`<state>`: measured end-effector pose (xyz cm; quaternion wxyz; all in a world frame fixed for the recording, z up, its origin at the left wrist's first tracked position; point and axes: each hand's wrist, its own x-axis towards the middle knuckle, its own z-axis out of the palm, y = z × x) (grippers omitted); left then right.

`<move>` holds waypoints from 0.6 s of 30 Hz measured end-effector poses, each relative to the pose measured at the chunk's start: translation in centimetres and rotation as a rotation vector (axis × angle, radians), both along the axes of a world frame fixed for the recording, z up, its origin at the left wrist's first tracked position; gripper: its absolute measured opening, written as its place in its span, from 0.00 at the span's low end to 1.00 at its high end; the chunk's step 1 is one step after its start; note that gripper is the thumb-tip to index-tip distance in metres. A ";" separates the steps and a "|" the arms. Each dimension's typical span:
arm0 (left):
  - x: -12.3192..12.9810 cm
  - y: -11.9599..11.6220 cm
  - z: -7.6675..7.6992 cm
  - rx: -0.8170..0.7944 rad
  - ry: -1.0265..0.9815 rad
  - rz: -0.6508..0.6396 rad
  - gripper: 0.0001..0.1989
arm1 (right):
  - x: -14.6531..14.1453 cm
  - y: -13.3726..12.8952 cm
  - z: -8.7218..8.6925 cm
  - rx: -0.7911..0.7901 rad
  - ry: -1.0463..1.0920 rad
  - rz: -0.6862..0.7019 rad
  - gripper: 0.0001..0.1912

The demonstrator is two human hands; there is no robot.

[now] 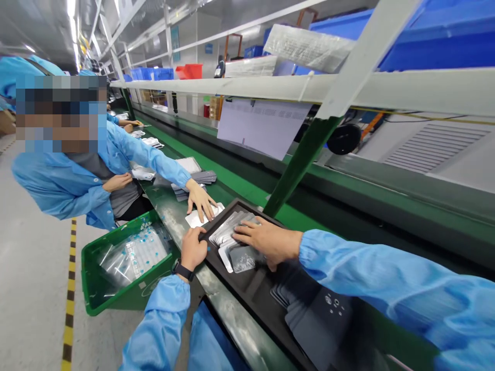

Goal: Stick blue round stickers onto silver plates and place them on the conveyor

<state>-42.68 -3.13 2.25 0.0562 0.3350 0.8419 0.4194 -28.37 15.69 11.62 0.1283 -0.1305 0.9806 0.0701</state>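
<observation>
Frame centre: the right hand [267,239], fingers spread, lies over fanned panels [227,229] in a black tray [260,283]; the left hand [194,248] curls rimside, grip indeterminable. Sideways pressure could scatter the panels.

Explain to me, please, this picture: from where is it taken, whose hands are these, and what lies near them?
There is no machine here. A camera on a person's head looks forward and down at their bare hands. The left hand, above a dark wristwatch, is at the edge of a dark tray. The right hand lies over thin silvery pieces; whether it has a grip on any is unclear. Dark panels lie nearer the camera. The co-worker's hand on the far side belongs to another person.
</observation>
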 end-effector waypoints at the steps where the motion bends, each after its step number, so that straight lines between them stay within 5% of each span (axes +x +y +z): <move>1: 0.1 0.0 0.0 0.012 -0.002 -0.004 0.18 | -1.4 0.1 0.7 -0.039 -0.032 -0.020 0.51; 3: 0.3 0.0 -0.1 0.036 -0.001 -0.001 0.18 | -5.1 0.3 1.9 -0.107 -0.056 -0.138 0.43; 5: 0.4 0.1 -0.2 0.058 0.005 0.027 0.17 | -9.1 0.8 2.4 -0.091 -0.075 -0.397 0.23; 8: -0.3 0.0 -0.4 0.079 0.027 0.125 0.14 | -14.3 2.0 1.9 -0.052 0.004 -0.560 0.09; 18: -9.0 2.0 -1.5 0.032 0.091 0.423 0.17 | -24.8 9.4 -2.8 -0.216 0.395 -0.869 0.31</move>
